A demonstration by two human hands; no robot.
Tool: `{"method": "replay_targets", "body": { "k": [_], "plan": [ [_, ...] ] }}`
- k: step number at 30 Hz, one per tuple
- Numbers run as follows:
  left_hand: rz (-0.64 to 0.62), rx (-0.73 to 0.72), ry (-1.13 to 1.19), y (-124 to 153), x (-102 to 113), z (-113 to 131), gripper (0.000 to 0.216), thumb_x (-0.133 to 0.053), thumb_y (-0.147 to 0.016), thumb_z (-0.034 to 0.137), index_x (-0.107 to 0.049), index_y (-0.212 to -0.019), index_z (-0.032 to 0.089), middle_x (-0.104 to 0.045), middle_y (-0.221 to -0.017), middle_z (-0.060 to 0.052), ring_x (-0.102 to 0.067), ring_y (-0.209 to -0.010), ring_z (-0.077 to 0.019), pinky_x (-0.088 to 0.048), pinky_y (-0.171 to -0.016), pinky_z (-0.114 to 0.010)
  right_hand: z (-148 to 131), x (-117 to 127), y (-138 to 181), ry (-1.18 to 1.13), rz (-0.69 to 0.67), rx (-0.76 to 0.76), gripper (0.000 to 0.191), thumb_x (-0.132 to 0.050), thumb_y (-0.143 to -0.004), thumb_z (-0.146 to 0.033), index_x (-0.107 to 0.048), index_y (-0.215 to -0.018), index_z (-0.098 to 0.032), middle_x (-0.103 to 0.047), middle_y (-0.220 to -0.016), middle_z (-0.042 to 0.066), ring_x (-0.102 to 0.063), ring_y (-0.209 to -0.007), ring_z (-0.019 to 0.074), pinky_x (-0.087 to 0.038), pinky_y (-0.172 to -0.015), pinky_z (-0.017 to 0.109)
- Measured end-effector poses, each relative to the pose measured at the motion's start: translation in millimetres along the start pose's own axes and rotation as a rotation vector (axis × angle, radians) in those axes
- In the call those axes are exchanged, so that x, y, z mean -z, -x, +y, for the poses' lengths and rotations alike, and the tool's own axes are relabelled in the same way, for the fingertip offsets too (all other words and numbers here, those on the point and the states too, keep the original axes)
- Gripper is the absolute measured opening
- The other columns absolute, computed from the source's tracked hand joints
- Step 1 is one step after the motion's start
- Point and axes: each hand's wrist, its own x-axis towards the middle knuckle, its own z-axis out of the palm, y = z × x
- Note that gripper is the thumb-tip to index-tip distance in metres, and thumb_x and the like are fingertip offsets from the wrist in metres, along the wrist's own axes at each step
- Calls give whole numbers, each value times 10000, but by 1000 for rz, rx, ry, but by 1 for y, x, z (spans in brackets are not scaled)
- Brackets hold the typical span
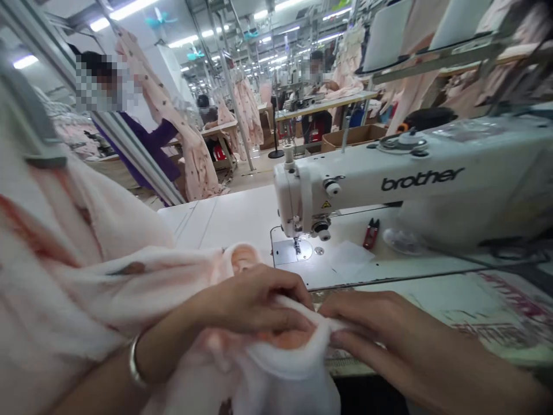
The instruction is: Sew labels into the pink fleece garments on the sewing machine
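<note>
A soft pale pink fabric (129, 276) with small dark spots is bunched over my lap and the table's near edge. My left hand (254, 300) pinches a fold of this fabric, fingers curled round it, a silver bracelet (135, 362) on the wrist. My right hand (375, 325) meets it from the right, its fingertips closed on the same fold. Both hands sit just in front of the needle plate (291, 252) of a white Brother sewing machine (410, 178).
Red thread snips (370, 233) lie on the white table (224, 219) under the machine arm. A person in purple stands at the left holding up a pink garment (190, 144). Other workers sit at sewing tables farther back. A cardboard box (349, 137) stands behind the machine.
</note>
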Motion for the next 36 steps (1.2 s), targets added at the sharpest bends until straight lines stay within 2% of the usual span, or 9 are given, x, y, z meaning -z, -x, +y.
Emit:
{"method": "replay_targets", "body": {
  "k": [3,7,9,12,14,18,27,32,36],
  "plan": [
    [44,2,-104,-35,20,-50,249,-639,-777,370,-646,-892,149,-671,-822,-34,-591,-760,-129,-451,-685,-208,11,-6,0,-364,-162,-441,148,-466,-867,-253,-554,-759,-203,-558,-596,-51,-522,-434,83,-374,-421,179],
    [395,27,-343,-57,31,-69,214,-524,-848,345,-630,-825,161,-657,-766,-18,-581,-718,-119,-440,-692,-222,27,-17,-3,-423,-17,-630,108,-484,-801,-248,-513,-716,-187,-536,-574,-56,-485,-383,79,-366,-394,187],
    [383,-19,-385,-55,20,-48,221,-518,-863,359,-643,-844,177,-676,-820,-16,-602,-763,-125,-439,-724,-227,28,-18,-5,-392,33,-643,90,-477,-779,-226,-513,-706,-189,-526,-585,-54,-475,-390,80,-345,-377,189],
    [193,-29,-384,-46,-10,-10,381,-484,-873,491,-618,-1069,192,-657,-1073,-62,-591,-988,-197,-426,-847,-295,23,-16,-6,-357,120,-591,68,-475,-745,-168,-535,-719,-188,-543,-625,-52,-465,-437,70,-319,-397,180],
    [116,-10,-362,-44,-26,1,457,-499,-844,553,-588,-1113,195,-644,-1078,-76,-579,-990,-224,-422,-828,-321,20,-15,-6,-326,180,-563,70,-489,-735,-149,-545,-736,-191,-553,-626,-60,-435,-435,60,-312,-421,185],
    [142,18,-219,-50,-38,-9,274,-523,-861,454,-600,-914,197,-647,-856,-11,-573,-784,-156,-391,-678,-264,21,-15,-3,-281,236,-598,68,-484,-756,-146,-522,-736,-199,-560,-619,-67,-412,-423,59,-318,-449,199],
    [162,-13,-61,-52,-29,-27,168,-532,-864,311,-628,-849,173,-648,-798,20,-563,-745,-104,-391,-680,-214,39,-6,-6,-649,-10,-496,166,-491,-893,-321,-526,-805,-185,-623,-771,-17,-512,-567,73,-370,-536,201],
    [113,169,36,-50,-18,-37,185,-560,-817,327,-641,-868,170,-660,-813,5,-574,-760,-130,-408,-655,-221,47,-14,-22,-755,-37,-550,146,-531,-847,-296,-501,-782,-169,-662,-758,24,-505,-515,65,-284,-454,190],
    [201,250,20,-58,-11,-50,179,-560,-784,327,-627,-774,161,-630,-737,11,-538,-704,-121,-377,-608,-216,61,-21,-44,-674,-26,-570,165,-536,-824,-326,-479,-764,-183,-667,-715,23,-524,-474,79,-359,-449,202]
  ]
}}
